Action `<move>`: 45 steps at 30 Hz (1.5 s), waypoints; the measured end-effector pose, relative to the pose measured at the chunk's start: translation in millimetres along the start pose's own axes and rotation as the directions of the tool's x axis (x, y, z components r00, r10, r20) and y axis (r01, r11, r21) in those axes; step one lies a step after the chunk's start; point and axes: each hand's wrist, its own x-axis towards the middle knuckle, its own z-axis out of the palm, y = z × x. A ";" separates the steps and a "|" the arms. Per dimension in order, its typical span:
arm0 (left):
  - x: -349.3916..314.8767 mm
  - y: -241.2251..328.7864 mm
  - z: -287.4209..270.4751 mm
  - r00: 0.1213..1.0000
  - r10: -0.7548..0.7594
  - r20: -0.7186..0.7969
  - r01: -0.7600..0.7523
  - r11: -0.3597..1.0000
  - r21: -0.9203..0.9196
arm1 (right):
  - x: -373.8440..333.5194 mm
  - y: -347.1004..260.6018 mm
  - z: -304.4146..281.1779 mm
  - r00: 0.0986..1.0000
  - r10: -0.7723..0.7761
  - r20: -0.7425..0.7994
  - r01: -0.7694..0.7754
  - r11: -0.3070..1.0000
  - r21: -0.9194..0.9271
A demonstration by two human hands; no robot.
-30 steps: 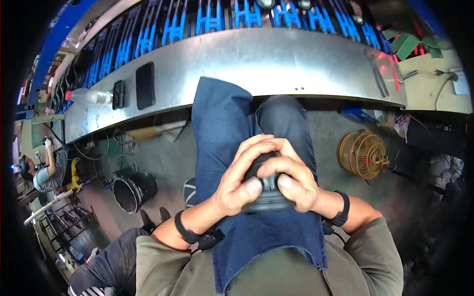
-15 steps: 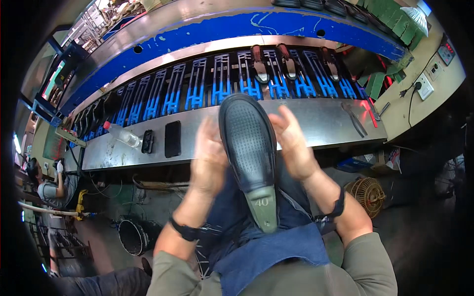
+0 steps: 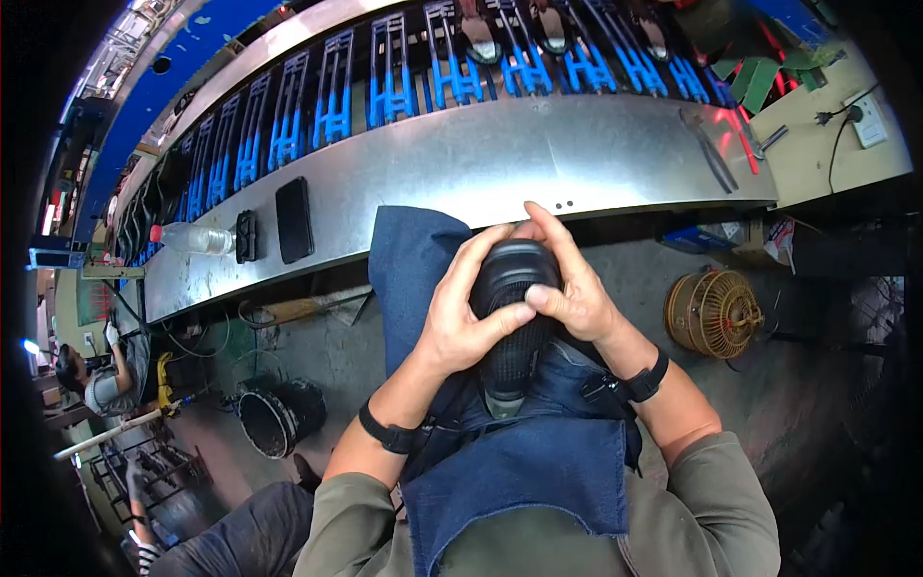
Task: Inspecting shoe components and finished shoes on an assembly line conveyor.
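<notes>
A black shoe (image 3: pixel 516 361) stands over my lap, its tip pointing up toward the bench. Some of the greenish shoe last (image 3: pixel 502 408) shows at its near end. My left hand (image 3: pixel 460 319) wraps round the shoe's left side, and my right hand (image 3: pixel 579 303) closes on the right side. Both thumbs press on the shoe's face and almost meet there. Several of my fingers are hidden behind the shoe. A dark blue apron (image 3: pixel 519 471) covers my front and lap, with one flap rising beside my left hand.
A metal bench (image 3: pixel 423 163) runs ahead, backed by a row of blue racks (image 3: pixel 388 96). On it lie a bottle (image 3: pixel 197 238), a black phone (image 3: pixel 294 220) and pliers (image 3: pixel 710 154). A round wire-caged thing (image 3: pixel 716 315) and a black bucket (image 3: pixel 274 420) stand on the floor. Another person (image 3: pixel 101 385) is far left.
The shoe has tipped and come lower in my lap. Both hands, earlier loosely at its sides, now grip it near the tip with thumbs on top. The view has tilted down and turned.
</notes>
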 end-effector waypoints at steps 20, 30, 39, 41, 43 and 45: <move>2.2 -34.3 18.7 0.937 -0.205 -0.281 0.206 0.978 -0.029 | 21.4 54.9 -1.9 0.973 -0.158 -0.170 0.124 0.974 -0.191; -50.9 -40.6 -30.4 0.835 -0.487 -0.257 0.303 0.796 -0.524 | -34.1 51.7 32.5 0.997 0.070 0.027 -0.056 0.937 -0.346; -79.9 12.8 -36.5 0.967 -0.161 0.200 -0.024 0.718 0.695 | -75.7 -47.0 -54.9 0.929 -0.117 -0.351 -0.048 0.902 -0.428; -29.0 11.0 -7.0 0.911 -0.034 0.411 -0.273 0.697 0.663 | -71.7 4.6 -58.7 0.884 -0.093 -0.458 -0.075 0.939 -0.336; -13.7 -28.6 6.0 0.896 0.057 0.440 -0.328 0.753 0.570 | -65.9 23.0 -42.6 0.794 -0.042 -0.607 -0.170 0.942 -0.288; 4.5 -35.8 14.6 0.902 0.170 0.397 -0.373 0.772 0.516 | -60.9 11.7 -58.4 0.789 -0.087 -0.608 -0.123 0.948 -0.294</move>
